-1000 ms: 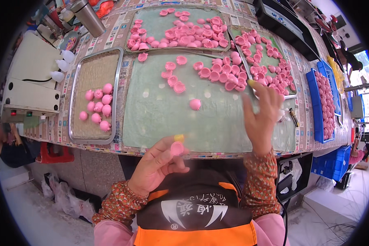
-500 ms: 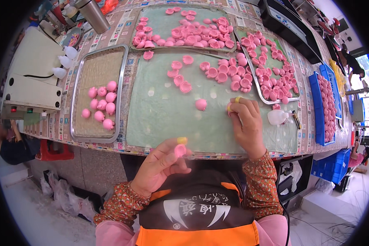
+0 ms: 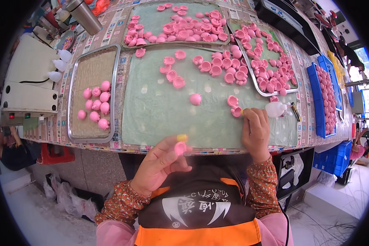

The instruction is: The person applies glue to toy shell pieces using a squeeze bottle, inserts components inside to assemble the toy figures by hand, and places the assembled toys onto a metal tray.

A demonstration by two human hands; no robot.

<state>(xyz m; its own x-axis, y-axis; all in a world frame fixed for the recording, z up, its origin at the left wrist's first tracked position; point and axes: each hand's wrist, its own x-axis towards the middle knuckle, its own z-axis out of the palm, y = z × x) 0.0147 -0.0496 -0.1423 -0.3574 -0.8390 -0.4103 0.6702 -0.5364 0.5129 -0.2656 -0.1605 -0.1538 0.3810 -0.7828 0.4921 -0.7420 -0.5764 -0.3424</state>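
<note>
Pink half-shell (image 3: pixel 180 148) in the head view sits pinched between the thumb and fingers of the left hand (image 3: pixel 158 163), just off the tabletop's near edge, its hollow turned up toward the camera; its rim looks nearly round, so I cannot tell a long axis. The right hand (image 3: pixel 256 133) has its fingers curled together, a yellow-banded fingertip at the lower loose shell (image 3: pixel 236 112); whether it grips I cannot tell. That shell and the upper loose shell (image 3: pixel 232 101) lie hollow-up on the green cloth (image 3: pixel 164 119), right of a pink ball (image 3: pixel 195 99)
</note>
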